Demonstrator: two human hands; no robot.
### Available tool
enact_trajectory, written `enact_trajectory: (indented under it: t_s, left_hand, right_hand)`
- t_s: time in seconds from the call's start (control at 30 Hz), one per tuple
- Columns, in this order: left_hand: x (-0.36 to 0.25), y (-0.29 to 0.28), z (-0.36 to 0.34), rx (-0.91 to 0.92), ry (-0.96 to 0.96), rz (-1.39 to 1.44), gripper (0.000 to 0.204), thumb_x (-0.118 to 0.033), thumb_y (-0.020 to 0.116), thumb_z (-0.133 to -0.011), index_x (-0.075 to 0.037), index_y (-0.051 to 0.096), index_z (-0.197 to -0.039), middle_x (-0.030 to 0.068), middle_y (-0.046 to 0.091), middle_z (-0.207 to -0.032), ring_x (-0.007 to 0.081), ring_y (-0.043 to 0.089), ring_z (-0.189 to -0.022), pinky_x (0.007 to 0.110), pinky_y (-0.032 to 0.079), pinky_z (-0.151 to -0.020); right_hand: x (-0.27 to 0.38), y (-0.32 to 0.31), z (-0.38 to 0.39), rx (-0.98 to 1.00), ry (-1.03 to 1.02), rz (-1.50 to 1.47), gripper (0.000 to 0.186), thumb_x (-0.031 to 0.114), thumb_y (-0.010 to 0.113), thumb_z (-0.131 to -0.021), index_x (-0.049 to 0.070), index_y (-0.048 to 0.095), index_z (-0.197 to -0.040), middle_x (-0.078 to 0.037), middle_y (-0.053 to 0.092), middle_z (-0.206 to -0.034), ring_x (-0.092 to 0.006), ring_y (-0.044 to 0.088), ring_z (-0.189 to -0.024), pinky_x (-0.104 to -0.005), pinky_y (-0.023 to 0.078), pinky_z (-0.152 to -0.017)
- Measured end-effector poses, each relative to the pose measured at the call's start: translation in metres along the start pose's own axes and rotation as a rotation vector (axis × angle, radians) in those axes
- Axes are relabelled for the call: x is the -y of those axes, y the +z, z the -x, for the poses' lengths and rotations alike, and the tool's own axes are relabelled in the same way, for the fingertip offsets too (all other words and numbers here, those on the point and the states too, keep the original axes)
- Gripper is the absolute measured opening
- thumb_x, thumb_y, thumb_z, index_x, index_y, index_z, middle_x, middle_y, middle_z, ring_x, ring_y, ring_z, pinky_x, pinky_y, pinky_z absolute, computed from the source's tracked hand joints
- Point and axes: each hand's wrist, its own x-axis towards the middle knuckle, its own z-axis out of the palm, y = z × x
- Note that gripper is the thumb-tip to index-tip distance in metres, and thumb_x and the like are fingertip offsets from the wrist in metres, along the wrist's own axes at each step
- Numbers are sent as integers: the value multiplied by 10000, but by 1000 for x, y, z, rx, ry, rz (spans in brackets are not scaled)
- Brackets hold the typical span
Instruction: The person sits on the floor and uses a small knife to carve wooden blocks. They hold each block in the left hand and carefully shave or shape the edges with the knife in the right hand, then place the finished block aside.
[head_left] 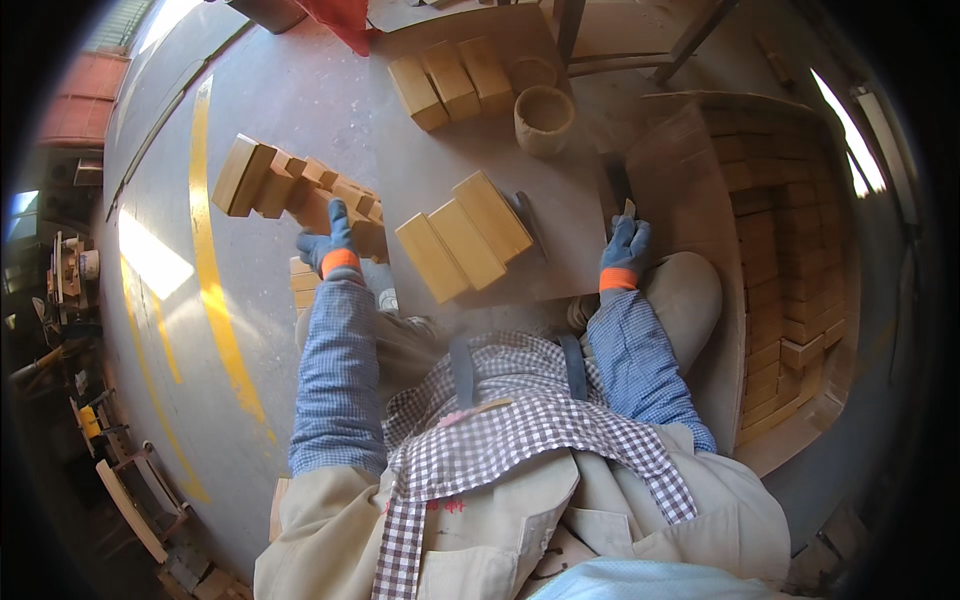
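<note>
Head view shows me the pile of wooden blocks (285, 185) just left of the worktop (560, 275), at and beyond the left hand (332, 247); its row runs from far left to near right. That hand is far the nearer, its fingers against the pile, one pointing up; whether they close on a block I cannot tell. The right hand (625, 242), across the worktop at its right edge, seems to pinch one small thin piece (629, 208).

Between the hands I count three near blocks (465, 240) side by side, long axes slanting from far left to near right, slightly closer to the left hand. Just right of them lies one dark slim tool (532, 224). Farther off I count three far blocks (452, 82) and, beside them, one round brown tub (544, 122). Right of everything, one carton (725, 215) holds stacked blocks (790, 250); those, like the pile, overlap too much to count.
</note>
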Motion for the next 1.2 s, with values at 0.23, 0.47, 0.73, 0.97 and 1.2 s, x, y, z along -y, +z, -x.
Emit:
enact_trajectory:
  t_s: [0.23, 0.47, 0.73, 0.97, 1.2]
  left_hand:
    - [29, -2, 144, 533, 141, 251, 1081, -349, 909, -615, -29, 234, -1396, 174, 447, -1278, 283, 485, -1194, 389, 430, -1014]
    - [52, -28, 120, 520, 224, 238, 913, -310, 857, -672, -32, 319, -1356, 146, 530, -1171, 270, 582, -1042, 375, 507, -909]
    - [104, -95, 152, 1362, -926, 1465, 487, -252, 598, -918, -2, 477, -1317, 162, 545, -1285, 313, 533, -1179, 492, 382, -1071]
    - [104, -78, 177, 1447, -856, 1487, 394, -177, 516, -953, 12, 493, -1298, 142, 583, -1200, 228, 567, -1089, 323, 471, -969]
    - [105, -72, 176, 1528, -1153, 1584, 384, -137, 510, -920, 17, 511, -1271, 157, 590, -1195, 252, 580, -1067, 343, 505, -911]
  right_hand:
    - [45, -16, 20, 181, -162, -270, 226, 218, 531, -1000, -1, 573, -966, -89, 677, -904, -166, 629, -805, -303, 509, -744]
    - [77, -44, 89, 441, -49, -363, 215, 218, 521, -1005, 12, 553, -950, -53, 670, -899, -106, 606, -763, -274, 513, -739]
    - [108, -33, 145, 978, 260, -584, 200, 239, 520, -1000, 46, 526, -953, -126, 676, -1110, -147, 657, -951, -296, 525, -838]
    - [113, -23, 161, 1004, 177, -565, 162, 203, 520, -1005, 67, 532, -916, -23, 600, -967, -94, 574, -1025, -233, 447, -870]
    - [112, -25, 166, 987, 209, -431, 170, 218, 546, -984, 67, 535, -907, -4, 587, -923, -73, 537, -861, -235, 458, -790]
